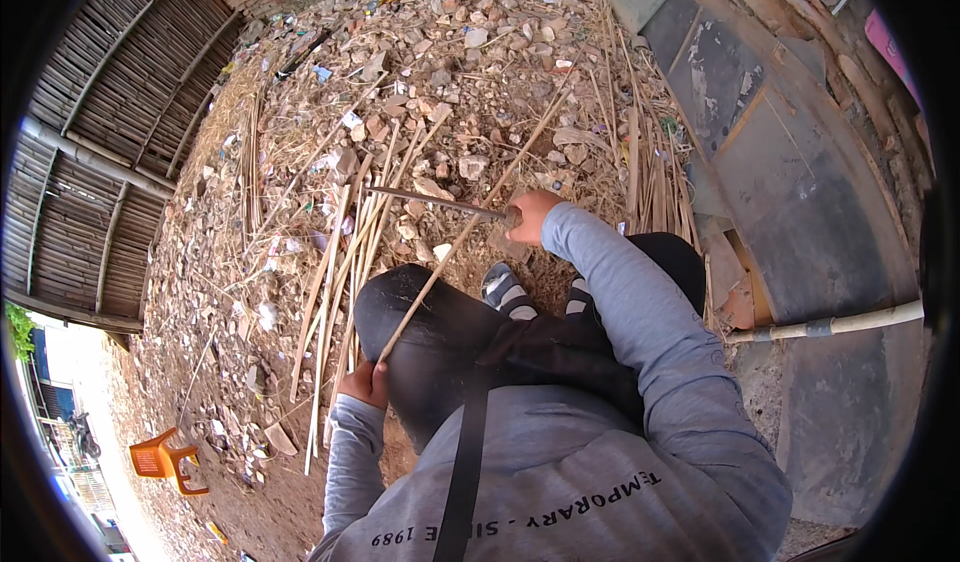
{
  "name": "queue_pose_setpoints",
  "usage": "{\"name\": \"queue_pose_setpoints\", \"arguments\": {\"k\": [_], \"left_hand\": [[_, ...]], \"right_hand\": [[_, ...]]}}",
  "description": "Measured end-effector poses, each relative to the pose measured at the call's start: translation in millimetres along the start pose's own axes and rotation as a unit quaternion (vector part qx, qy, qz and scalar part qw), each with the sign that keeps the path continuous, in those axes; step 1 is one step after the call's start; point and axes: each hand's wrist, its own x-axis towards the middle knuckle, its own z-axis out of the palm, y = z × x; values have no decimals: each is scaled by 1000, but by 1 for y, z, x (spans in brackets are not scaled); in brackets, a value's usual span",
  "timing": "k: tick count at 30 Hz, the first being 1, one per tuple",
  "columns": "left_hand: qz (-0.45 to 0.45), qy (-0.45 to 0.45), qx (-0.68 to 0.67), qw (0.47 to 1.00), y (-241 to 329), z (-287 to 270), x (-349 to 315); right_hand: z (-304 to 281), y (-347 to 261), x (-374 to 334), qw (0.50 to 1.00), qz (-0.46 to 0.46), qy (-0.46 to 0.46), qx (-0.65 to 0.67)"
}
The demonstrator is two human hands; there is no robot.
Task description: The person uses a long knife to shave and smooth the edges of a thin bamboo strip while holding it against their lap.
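Note:
My left hand, beside my left thigh, is closed around the near end of a long thin bamboo strip. The strip slants up and away to the right, passing over my left knee. In front of my knees, my right hand is wrapped round the handle of a long narrow knife. Its blade points left and crosses the strip close to the hand; whether it touches the strip I cannot tell. Several more bamboo strips lie on the ground left of my knee.
Stones and broken brick litter the ground ahead. Another bundle of strips lies to the right, beside dark flat sheets and a pale pole. A bamboo-slat wall stands left; an orange plastic chair is at lower left.

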Motion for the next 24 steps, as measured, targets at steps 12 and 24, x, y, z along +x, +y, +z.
{"name": "queue_pose_setpoints", "arguments": {"k": [12,24], "left_hand": [[4,16,-8,1000,-4,5,-1],[-1,14,-5,1000,0,1,2]], "right_hand": [[-18,-10,-12,1000,-9,-6,14],[-6,11,2,998,52,-14,40]]}}
